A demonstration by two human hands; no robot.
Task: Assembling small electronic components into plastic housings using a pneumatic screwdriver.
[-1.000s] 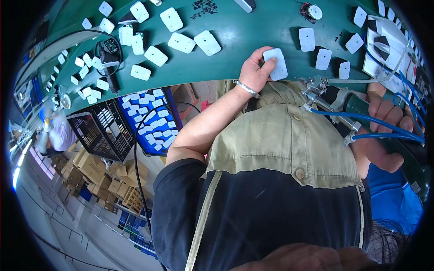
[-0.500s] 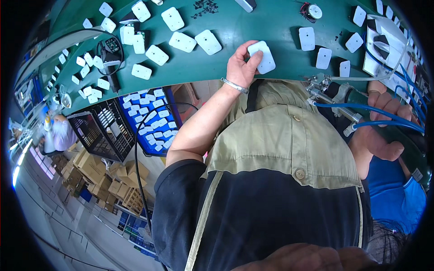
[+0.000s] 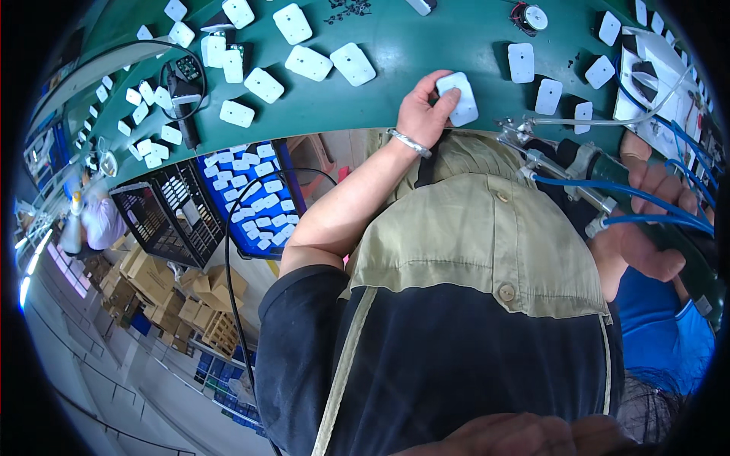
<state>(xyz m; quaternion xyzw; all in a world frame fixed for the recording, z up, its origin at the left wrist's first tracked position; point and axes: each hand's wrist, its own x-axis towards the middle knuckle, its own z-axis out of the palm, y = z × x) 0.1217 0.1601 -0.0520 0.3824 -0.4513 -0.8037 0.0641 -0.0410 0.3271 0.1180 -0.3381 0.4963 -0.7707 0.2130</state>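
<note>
My left hand, with a bracelet at the wrist, pinches a white plastic case with rounded corners. Its thumb lies on the upper face, and the fingers are mostly behind. The case is held just over the bench's near edge. On the right, my right hand is wrapped round a dark green powered screwdriver, with a metal nose and thin blue hoses. The nose points left toward the held case, with a gap between them. A clear tube runs from the nose to the right.
Many white cases lie on the green bench. Small black screws and a small wire-wound part are at the back. A blue tray of white pieces and a black crate stand left. A person in blue is at right.
My left hand has shifted right with the white case. The screwdriver's nose has come slightly left, so the gap between them is smaller.
</note>
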